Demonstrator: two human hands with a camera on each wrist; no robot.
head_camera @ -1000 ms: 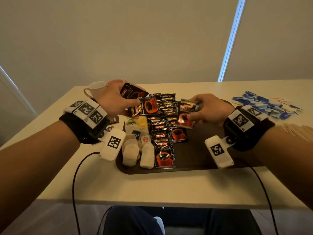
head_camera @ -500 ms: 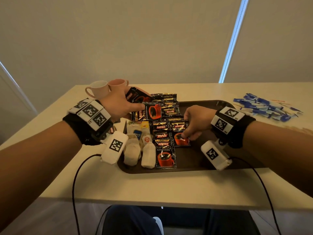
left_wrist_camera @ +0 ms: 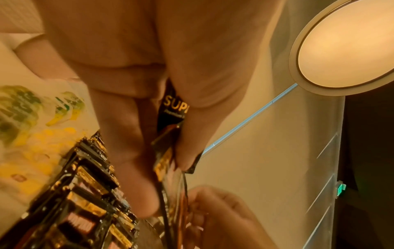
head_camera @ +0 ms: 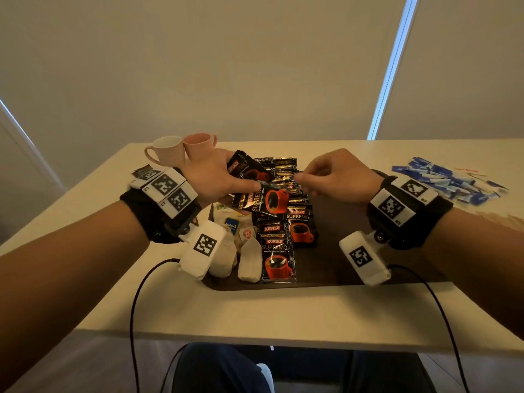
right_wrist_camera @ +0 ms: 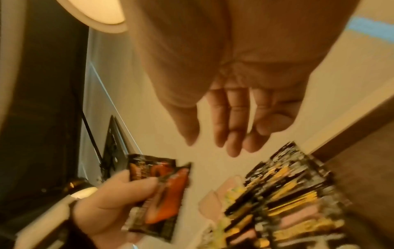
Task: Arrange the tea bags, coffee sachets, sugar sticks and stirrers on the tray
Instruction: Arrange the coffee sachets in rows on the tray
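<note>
My left hand [head_camera: 243,188] grips a small fan of black coffee sachets [head_camera: 265,198] with red cups above the dark brown tray [head_camera: 334,251]; the left wrist view shows thumb and fingers pinching the sachets [left_wrist_camera: 170,151]. My right hand [head_camera: 304,180] hovers just right of that fan, fingers relaxed and holding nothing, as seen in the right wrist view [right_wrist_camera: 213,139]. More coffee sachets [head_camera: 278,259] lie in columns on the tray, with tea bags [head_camera: 249,259] at its left end. Blue sugar sticks [head_camera: 442,180] and wooden stirrers [head_camera: 499,219] lie on the table to the right.
Two cups [head_camera: 166,150] stand at the table's far left, behind my left hand. The tray's right half is bare dark surface. Cables run from both wrist cameras over the table's near edge [head_camera: 283,336].
My right hand set a sachet down on the tray half a second ago, then rose empty back to the fan in my left hand. My left hand stayed put, still holding sachets.
</note>
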